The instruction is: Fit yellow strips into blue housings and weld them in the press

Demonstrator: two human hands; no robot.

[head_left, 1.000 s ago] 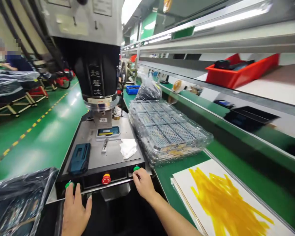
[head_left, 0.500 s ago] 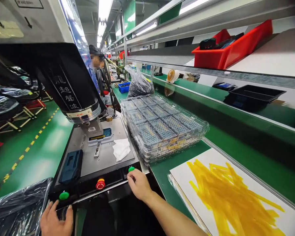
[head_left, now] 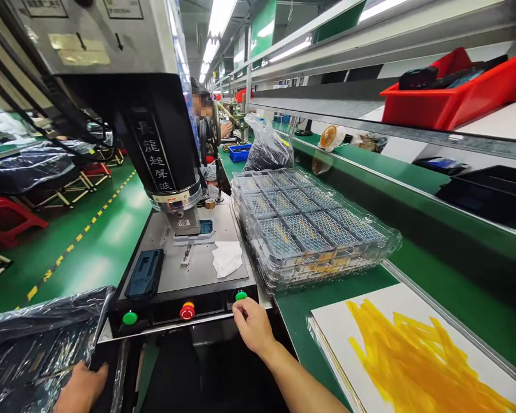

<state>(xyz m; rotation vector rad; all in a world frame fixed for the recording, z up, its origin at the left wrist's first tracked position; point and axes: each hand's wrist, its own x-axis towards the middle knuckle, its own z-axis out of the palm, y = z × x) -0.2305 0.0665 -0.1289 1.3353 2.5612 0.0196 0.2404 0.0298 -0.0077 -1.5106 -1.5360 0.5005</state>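
Note:
My right hand [head_left: 254,328] is at the machine's front panel with its fingers curled, against or just beside the right green button [head_left: 241,295]. My left hand [head_left: 81,387] reaches into a bin lined with clear plastic [head_left: 75,301] at the lower left, among dark parts; its fingertips are hidden. Beyond the panel, the ultrasonic welding machine's horn [head_left: 184,221] is down on a dark blue part [head_left: 206,227] in a light fixture [head_left: 193,239]. A dark blue plastic housing [head_left: 144,273] lies at the left of the metal base plate.
A red stop button [head_left: 187,311] and a left green button [head_left: 129,318] are on the panel. White cloth [head_left: 227,258] lies on the plate. Stacked clear trays [head_left: 309,223] hold parts on the right. Yellow-marked white sheets [head_left: 413,350] lie nearer. Another person [head_left: 204,106] sits beyond.
My left hand has moved from beside the left green button down and left into the plastic-lined bin. My right hand stays at the right button. The view has turned left.

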